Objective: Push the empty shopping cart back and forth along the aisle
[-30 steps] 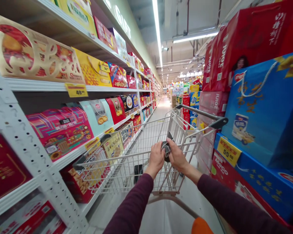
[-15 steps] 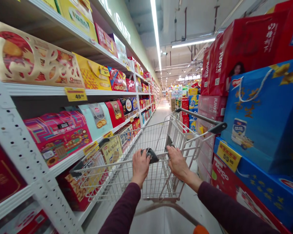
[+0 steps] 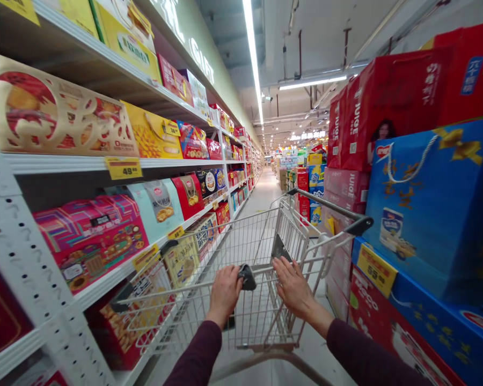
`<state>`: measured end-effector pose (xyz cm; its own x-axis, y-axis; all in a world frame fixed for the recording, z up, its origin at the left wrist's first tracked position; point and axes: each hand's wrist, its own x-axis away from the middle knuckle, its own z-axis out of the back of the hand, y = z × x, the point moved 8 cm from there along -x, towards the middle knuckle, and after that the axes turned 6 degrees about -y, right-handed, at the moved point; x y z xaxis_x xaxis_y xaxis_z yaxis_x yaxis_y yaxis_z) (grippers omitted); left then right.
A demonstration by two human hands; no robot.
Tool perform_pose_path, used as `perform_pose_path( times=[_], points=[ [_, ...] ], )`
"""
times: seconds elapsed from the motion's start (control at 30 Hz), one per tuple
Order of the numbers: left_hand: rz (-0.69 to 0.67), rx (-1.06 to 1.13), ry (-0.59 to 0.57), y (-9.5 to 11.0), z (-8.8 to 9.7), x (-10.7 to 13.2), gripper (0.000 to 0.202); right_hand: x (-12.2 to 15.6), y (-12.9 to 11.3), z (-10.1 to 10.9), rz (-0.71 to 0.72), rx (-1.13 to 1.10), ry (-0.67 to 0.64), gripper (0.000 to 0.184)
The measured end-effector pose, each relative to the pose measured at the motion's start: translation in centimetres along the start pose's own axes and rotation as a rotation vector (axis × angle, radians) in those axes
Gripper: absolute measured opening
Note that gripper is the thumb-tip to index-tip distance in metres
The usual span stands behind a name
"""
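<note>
White supermarket shelving [image 3: 64, 164] flanks a silver wire shopping cart [image 3: 261, 268]. Curled, the left hand [image 3: 225, 294] holds a small, dark-grey angular object [image 3: 248, 278] on its right, toward the loosely open, seemingly unladen right hand [image 3: 293, 287] at the cart's rim.

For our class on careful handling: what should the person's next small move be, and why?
Perhaps ease the left hand slightly inward over the shopping cart. It holds a small dark object by the cart's near top rail, where a slip could drop it outside; the right hand, fingers extended, appears to hold nothing.
</note>
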<state>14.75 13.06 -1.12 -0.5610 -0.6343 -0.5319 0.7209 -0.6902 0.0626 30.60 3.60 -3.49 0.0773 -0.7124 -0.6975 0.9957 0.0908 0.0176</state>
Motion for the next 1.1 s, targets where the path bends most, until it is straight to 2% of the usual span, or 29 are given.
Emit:
perform_pose_path(
  times=[0.07,0.13,0.3,0.37,0.4,0.47,0.63,0.7,0.73,0.8,0.97,1.03,1.1],
  points=[
    [0.069,-0.022,-0.006,-1.8,0.5,0.6,0.029,-0.1,-0.3,0.1,-0.023,0.006,-0.016,0.053],
    [0.105,-0.02,-0.033,-1.6,0.4,0.9,0.03,-0.3,-0.9,0.1,-0.045,0.006,-0.029,0.05],
    [0.004,0.052,-0.126,3.8,-1.2,0.3,0.034,-0.4,-3.3,-0.5,0.018,0.001,-0.049,0.046],
    [-0.041,0.06,-0.116,4.5,-1.2,0.5,0.035,-0.1,-3.4,-0.5,0.052,0.009,-0.037,0.045],
    [-0.054,0.056,-0.109,4.1,-1.1,0.8,0.035,0.1,-3.3,-0.5,0.069,0.014,-0.033,0.045],
    [-0.039,0.03,-0.111,1.9,-0.7,1.9,0.036,0.5,-3.0,-0.3,0.096,0.029,-0.031,0.044],
    [0.198,-0.067,-0.138,-9.0,0.7,5.3,0.036,0.9,-2.4,-0.4,0.093,0.029,-0.034,0.047],
    [0.266,-0.072,-0.129,-12.1,1.0,6.1,0.036,0.9,-2.4,-0.6,0.068,0.006,-0.027,0.048],
    [0.271,-0.064,-0.118,-12.8,1.0,6.3,0.035,0.9,-2.4,-0.6,0.053,-0.002,-0.019,0.049],
    [0.228,-0.038,-0.088,-12.4,0.7,6.2,0.035,0.9,-2.6,-0.7,0.031,-0.01,0.002,0.051],
    [0.117,-0.014,-0.079,-8.6,-1.1,5.4,0.036,1.1,-2.7,-0.7,0.054,-0.026,0.008,0.055],
    [0.106,-0.016,-0.091,-8.9,-1.3,5.5,0.037,1.1,-2.6,-0.6,0.069,-0.037,0.007,0.055],
    [0.124,-0.025,-0.097,-10.8,-0.9,6.1,0.038,1.2,-2.5,-0.5,0.077,-0.039,0.014,0.056]
  ],
)
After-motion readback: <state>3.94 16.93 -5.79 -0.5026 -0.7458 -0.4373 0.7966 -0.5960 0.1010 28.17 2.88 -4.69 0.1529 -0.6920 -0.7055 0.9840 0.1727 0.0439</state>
